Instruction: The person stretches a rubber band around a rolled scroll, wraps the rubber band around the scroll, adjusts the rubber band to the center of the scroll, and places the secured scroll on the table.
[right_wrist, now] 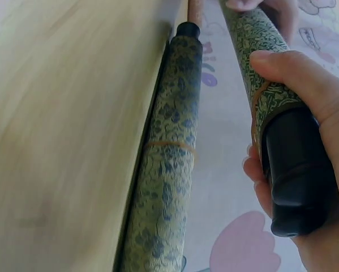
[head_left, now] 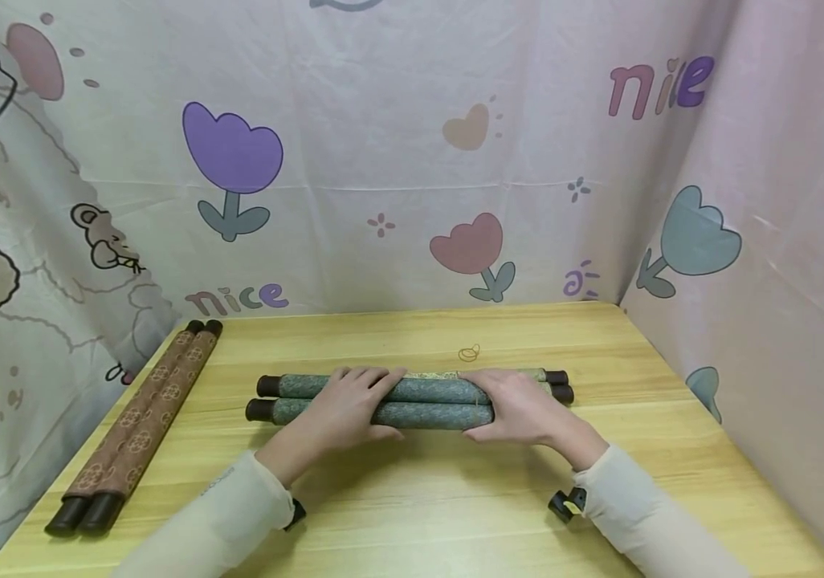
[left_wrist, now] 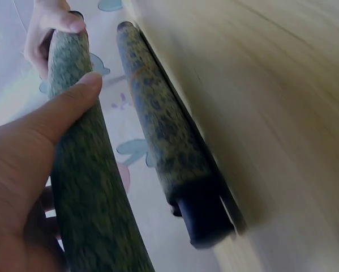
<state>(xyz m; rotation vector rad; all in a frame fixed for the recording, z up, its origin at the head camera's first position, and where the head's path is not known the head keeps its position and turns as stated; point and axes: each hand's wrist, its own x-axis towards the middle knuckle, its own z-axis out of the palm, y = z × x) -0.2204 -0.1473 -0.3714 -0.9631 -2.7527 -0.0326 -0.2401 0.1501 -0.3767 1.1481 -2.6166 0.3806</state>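
Observation:
Both hands hold a green rolled scroll (head_left: 432,416), two rollers side by side with dark end caps, raised over the table. My left hand (head_left: 345,405) grips its left half, fingers over the top and thumb on the near side. My right hand (head_left: 524,405) grips it by the right end, hiding that end in the head view; a dark end cap (right_wrist: 299,170) shows in the right wrist view. A rubber band (right_wrist: 257,107) circles the green scroll there. Behind and below it, a yellow-green floral scroll (left_wrist: 163,113) with its own rubber band (right_wrist: 172,145) lies on the table.
A brown floral scroll (head_left: 139,429) with dark end caps lies slantwise along the table's left edge. A loose rubber band (head_left: 469,353) is on the wooden table (head_left: 412,514) toward the back. A printed curtain (head_left: 354,257) hangs behind and on both sides.

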